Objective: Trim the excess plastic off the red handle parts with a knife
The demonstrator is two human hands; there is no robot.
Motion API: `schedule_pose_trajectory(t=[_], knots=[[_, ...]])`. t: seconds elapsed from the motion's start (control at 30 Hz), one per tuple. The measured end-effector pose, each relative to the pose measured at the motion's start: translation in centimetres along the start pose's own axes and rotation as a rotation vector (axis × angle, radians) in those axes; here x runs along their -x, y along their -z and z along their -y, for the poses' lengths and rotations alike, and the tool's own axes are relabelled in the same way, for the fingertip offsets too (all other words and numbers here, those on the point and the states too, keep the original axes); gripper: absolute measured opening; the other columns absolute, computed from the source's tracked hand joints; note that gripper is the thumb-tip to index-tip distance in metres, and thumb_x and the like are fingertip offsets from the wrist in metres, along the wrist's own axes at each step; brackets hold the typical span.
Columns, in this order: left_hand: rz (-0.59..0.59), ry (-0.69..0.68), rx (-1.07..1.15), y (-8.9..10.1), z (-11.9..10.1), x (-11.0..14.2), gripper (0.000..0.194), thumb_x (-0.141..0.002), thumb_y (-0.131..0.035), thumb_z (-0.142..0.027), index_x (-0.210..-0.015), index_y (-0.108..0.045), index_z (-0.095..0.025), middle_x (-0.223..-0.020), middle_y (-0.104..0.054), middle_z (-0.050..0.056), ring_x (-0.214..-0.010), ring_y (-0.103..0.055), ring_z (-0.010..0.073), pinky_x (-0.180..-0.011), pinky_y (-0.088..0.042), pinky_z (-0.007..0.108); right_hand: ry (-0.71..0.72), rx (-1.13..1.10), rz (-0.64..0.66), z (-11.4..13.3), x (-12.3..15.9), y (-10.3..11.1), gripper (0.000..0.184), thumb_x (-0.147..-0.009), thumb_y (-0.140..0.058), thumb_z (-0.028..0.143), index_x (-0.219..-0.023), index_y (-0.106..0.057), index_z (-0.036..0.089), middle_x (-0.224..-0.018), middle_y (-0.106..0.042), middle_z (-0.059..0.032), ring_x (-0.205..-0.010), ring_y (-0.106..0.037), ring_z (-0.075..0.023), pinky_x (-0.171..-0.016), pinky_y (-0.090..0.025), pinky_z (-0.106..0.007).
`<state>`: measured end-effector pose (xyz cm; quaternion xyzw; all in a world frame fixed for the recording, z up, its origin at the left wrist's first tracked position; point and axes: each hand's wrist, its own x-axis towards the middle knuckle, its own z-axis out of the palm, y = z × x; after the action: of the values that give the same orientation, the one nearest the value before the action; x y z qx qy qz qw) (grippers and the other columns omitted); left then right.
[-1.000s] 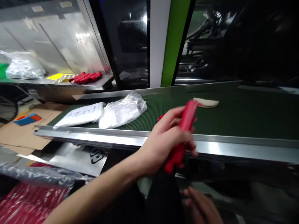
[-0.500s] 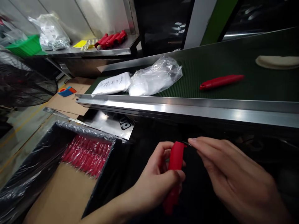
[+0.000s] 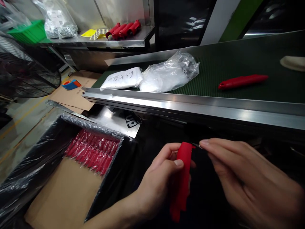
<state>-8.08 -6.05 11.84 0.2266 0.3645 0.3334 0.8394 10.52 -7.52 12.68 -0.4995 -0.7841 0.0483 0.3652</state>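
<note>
grip looked the weak point: the left hand (image 3: 158,184) was wrapped around a red handle (image 3: 183,181), held upright below the conveyor's metal rail (image 3: 190,106), while the right hand (image 3: 250,181) pinched a thin sliver (image 3: 197,145) at the handle's top edge between fingertip and thumb. the sliver was too small and dark to identify. if the pinch slid off, the piece could have torn short or stayed attached, and a sharp tug might have twisted the handle out of the left hand's hold, dropping it toward the dark area below. a second red handle (image 3: 243,81) lay on the green belt (image 3: 238,63), well apart from the plastic bags (image 3: 169,74). compared with half a second earlier, both hands sat slightly further right and the pinch was nearly the same; the view had shifted, showing more of the lined box of red handles (image 3: 92,151)
</note>
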Motion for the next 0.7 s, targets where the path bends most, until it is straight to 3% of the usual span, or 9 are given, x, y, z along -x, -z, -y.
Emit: schedule_pose_trajectory(t=[0.7], knots=[[0.024, 0.002, -0.020, -0.17, 0.27, -0.09, 0.030, -0.085, -0.057, -0.030, -0.114, -0.055, -0.022, -0.100, -0.062, 0.003, -0.062, -0.056, 0.0106, -0.054, -0.046, 0.022, 0.040, 0.065, 0.004, 0.02, 0.43, 0.18, 0.037, -0.085, -0.059, -0.002, -0.118, -0.065, 0.013, -0.110, -0.065, -0.0090, -0.101, -0.060, -0.0192, -0.086, -0.047, -0.038]])
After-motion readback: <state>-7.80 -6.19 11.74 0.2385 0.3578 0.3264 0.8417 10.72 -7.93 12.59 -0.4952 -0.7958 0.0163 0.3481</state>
